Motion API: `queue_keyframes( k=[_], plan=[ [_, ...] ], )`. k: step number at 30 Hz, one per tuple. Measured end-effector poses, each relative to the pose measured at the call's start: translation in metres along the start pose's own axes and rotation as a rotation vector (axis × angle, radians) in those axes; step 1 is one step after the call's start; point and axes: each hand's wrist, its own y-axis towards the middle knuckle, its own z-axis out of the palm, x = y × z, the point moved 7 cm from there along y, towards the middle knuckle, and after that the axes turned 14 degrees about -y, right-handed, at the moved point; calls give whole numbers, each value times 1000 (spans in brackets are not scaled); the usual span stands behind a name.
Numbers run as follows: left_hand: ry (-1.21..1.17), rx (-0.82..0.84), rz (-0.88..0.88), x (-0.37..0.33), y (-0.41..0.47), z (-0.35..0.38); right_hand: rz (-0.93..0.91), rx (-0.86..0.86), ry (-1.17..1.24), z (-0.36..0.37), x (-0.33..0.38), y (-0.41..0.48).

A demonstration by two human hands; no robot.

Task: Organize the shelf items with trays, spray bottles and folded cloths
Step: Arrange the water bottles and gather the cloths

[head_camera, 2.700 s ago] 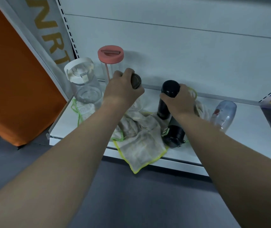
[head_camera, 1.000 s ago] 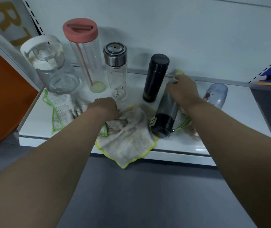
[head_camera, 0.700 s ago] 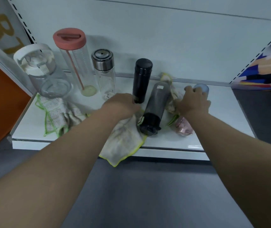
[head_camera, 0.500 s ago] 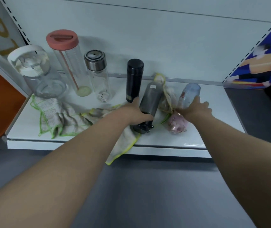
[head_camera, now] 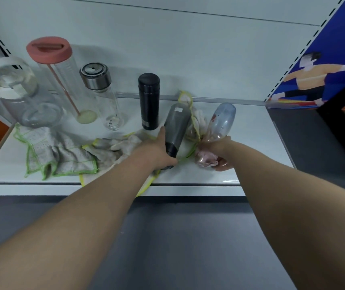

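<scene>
two bottles are lying down on the white shelf (head_camera: 251,143), each already covered by its own hand. the grey bottle (head_camera: 176,124) lies with its long axis running from the front edge back and slightly right, dark cap end toward the person, base end resting against the crumpled cloth (head_camera: 196,120) at the rear. the left hand (head_camera: 157,152) is wrapped around the cap end, thumb along the left flank, fingers curled under and mostly hidden; it reads as a closed grasp on the bottle. the clear bottle (head_camera: 221,122) lies just to the right, roughly parallel, base pointing back toward the rear wall, pink cap end (head_camera: 204,159) toward the front. the right hand (head_camera: 219,151) is closed around its neck just behind the cap, fingertips showing below. both grips sit at the near end, so each body extends away from the fingers; standing them up is judged to need a pivot about the far base, or a lift followed by rotation to vertical. the upright black flask (head_camera: 149,101) stands just left of the grey bottle and close to the left thumb, so clearance on that side is judged tight. upright slots are already taken further left by the steel-capped glass bottle (head_camera: 102,97), the pink-lidded bottle (head_camera: 62,80) and the white-lidded jug (head_camera: 16,91). the green-edged cloths (head_camera: 58,151) lie unfolded across the front left, one partly under the left forearm; no trays are seen.
</scene>
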Motion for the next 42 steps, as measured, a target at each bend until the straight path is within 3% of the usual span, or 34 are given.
queue_keyframes(
  k=[5,19,26,30,38,42],
  plan=[
    [42,-91,64,-15,-7,-18,-25,-88,-76,-23,6,-15],
    [-110,-352,202,-50,-27,-78,14,-494,50,-105,-7,-66],
    [-160,-455,329,-74,-32,-96,-196,-777,11,-146,15,-83],
    [-92,-463,334,-88,-27,-96,-244,-805,-102,-152,25,-79],
    [-125,-546,441,-116,-19,-89,-384,-841,-103,-153,33,-59],
    [-283,-548,487,-125,-9,-82,-471,-731,107,-145,30,-48]
  ],
)
